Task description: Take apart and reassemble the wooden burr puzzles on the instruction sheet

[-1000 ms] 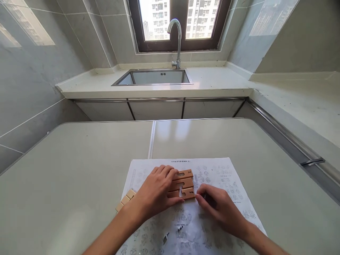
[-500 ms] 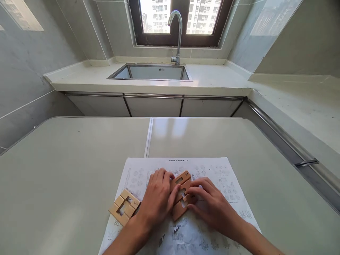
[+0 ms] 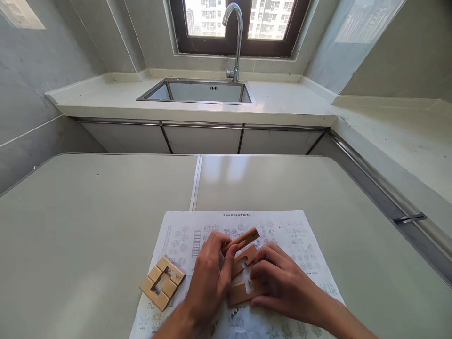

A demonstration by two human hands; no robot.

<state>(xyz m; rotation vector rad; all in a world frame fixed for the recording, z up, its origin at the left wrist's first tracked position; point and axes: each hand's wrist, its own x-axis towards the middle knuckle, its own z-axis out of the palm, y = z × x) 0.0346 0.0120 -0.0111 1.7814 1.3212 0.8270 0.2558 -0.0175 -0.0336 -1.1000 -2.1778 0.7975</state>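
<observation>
My left hand point(image 3: 216, 268) pinches a slotted wooden puzzle bar point(image 3: 243, 239) and holds it tilted above the paper. Below it lies a notched wooden puzzle piece point(image 3: 246, 256) of reddish brown. My right hand point(image 3: 278, 282) is closed on another notched puzzle piece point(image 3: 240, 294), nearer to me; its right end is hidden by the fingers. To the left of my left hand, a paler set of joined wooden puzzle pieces point(image 3: 158, 293) forms a flat frame with an opening in the middle. A printed diagram sheet point(image 3: 197, 219) lies under both hands.
The pale table point(image 3: 88, 226) has a seam strip point(image 3: 196, 183) down its middle. Beyond it a counter point(image 3: 282, 96) holds a sink point(image 3: 197, 89) with a tall tap point(image 3: 237, 47) before a window. Another counter point(image 3: 406, 136) runs along the right.
My left hand has lifted and tilted the slotted bar away from the other pieces. The two notched pieces have come apart, with the near one shifted towards me.
</observation>
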